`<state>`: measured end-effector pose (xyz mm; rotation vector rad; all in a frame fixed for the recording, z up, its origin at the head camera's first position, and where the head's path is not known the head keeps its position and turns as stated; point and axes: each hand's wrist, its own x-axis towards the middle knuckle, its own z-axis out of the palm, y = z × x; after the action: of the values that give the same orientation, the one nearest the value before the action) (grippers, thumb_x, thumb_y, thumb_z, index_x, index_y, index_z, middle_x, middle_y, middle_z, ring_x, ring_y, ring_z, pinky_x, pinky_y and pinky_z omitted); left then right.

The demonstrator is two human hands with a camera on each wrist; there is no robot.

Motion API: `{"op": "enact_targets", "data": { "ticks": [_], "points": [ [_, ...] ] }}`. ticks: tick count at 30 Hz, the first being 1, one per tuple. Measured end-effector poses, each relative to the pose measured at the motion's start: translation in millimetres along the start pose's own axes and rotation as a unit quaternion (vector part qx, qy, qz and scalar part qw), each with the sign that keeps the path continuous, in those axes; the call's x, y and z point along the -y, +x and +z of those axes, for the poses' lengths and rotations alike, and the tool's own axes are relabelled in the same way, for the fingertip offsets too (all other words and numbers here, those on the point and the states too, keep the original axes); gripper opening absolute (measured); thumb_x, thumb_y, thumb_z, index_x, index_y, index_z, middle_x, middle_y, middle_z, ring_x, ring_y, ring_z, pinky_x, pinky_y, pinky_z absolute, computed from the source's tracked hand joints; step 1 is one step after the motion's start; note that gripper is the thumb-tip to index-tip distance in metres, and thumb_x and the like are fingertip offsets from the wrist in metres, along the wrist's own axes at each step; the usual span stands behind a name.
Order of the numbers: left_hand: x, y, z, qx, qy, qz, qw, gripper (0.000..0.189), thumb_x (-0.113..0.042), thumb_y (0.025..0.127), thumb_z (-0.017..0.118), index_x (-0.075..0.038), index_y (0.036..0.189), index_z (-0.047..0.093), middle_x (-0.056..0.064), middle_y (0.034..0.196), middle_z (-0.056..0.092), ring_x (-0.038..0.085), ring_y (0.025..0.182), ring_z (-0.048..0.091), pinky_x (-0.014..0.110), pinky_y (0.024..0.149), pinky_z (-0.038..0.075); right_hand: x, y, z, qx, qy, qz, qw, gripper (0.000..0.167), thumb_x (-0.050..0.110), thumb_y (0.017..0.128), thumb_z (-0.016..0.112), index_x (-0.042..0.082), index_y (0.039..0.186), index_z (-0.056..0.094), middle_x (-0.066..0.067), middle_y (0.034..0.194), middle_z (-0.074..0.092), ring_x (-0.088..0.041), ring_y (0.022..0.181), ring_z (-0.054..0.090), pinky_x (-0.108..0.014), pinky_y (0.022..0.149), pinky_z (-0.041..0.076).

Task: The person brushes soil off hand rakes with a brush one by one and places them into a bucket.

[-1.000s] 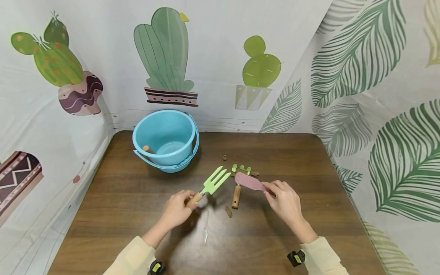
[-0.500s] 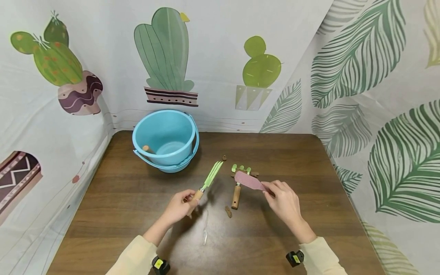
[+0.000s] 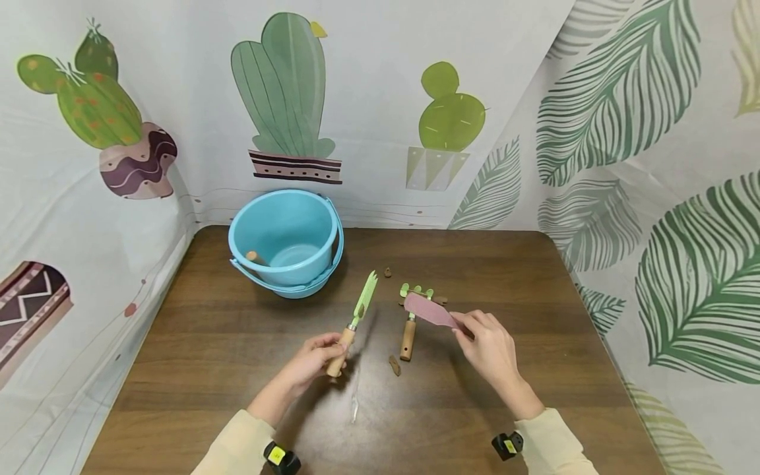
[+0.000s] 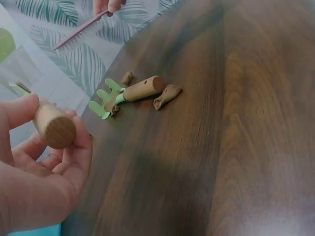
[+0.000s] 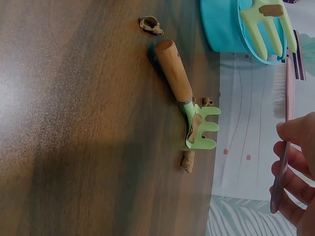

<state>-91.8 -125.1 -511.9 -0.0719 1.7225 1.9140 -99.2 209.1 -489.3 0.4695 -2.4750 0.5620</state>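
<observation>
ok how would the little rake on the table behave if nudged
The small rake probably won't roll far, since its green prongs spread wide. Its thick wooden handle suggests it's stiff. The brown bit at the prongs might shift too.

Head view: bright, fairly even, light looks overhead. Whitish glare on the table (image 3: 457, 415) at the bottom middle, soft dark shadows near my left hand (image 3: 313, 361) and my right hand (image 3: 489, 346). Fine detail slightly soft. My left wrist cam: dimmer, hazy, low contrast, soft edges on the rake (image 4: 142, 88), pale sheen in the bottom right corner. My right wrist cam: speckled glare at the left edge, broad dark shadow bands, bristles (image 5: 279, 93) a bit smeared.
</observation>
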Motion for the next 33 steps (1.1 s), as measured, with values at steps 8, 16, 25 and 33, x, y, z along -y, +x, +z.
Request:
{"op": "enact_targets", "data": {
  "ticks": [8, 16, 25, 33],
  "points": [
    [-0.1, 0.0, 3.1, 0.042, -0.066, -0.019, 0.9968, 0.047, -0.015, 0.091, 0.051, 0.014, 0.126, 0.038, 0.002, 0.087, 0.06, 0.013, 0.074, 0.058, 0.028, 0.067, 0.048, 3, 1.0, 2, -0.002, 0.008, 0.002, 1.0, 0.028, 0.01, 0.069, 0.075, 0.014, 0.097, 0.072, 0.002, 0.08, 0.065, -0.015, 0.068, 0.055, -0.032, 0.052, 0.044],
    [-1.0, 1.2, 10.7, 0.096, -0.129, -0.026, 0.9867, 0.049, -0.016, 0.093, 0.048, 0.013, 0.131, 0.034, 0.001, 0.089, 0.06, 0.012, 0.074, 0.057, 0.024, 0.065, 0.047, 9, 4.2, 7, -0.001, 0.016, 0.002, 0.9999, 0.028, 0.012, 0.07, 0.075, 0.016, 0.097, 0.071, 0.002, 0.08, 0.065, -0.014, 0.068, 0.055, -0.032, 0.051, 0.044],
    [7.3, 6.7, 19.3, 0.119, -0.173, -0.028, 0.9772, 0.03, -0.02, 0.095, 0.045, -0.003, 0.12, 0.05, 0.0, 0.088, 0.059, 0.01, 0.073, 0.057, 0.022, 0.063, 0.048, 17, 7.7, 10, 0.002, 0.028, 0.001, 0.9996, 0.027, 0.013, 0.071, 0.075, 0.016, 0.098, 0.071, 0.003, 0.081, 0.065, -0.013, 0.069, 0.055, -0.031, 0.053, 0.044],
    [15.2, 11.7, 24.7, 0.147, -0.221, -0.027, 0.9639, 0.023, -0.02, 0.098, 0.038, -0.011, 0.112, 0.054, 0.0, 0.09, 0.056, 0.01, 0.073, 0.054, 0.023, 0.065, 0.048, 24, 12.1, 14, 0.006, 0.029, -0.012, 0.9995, 0.027, 0.013, 0.07, 0.077, 0.016, 0.097, 0.072, 0.005, 0.082, 0.065, -0.011, 0.07, 0.055, -0.028, 0.052, 0.045]
  ]
}}
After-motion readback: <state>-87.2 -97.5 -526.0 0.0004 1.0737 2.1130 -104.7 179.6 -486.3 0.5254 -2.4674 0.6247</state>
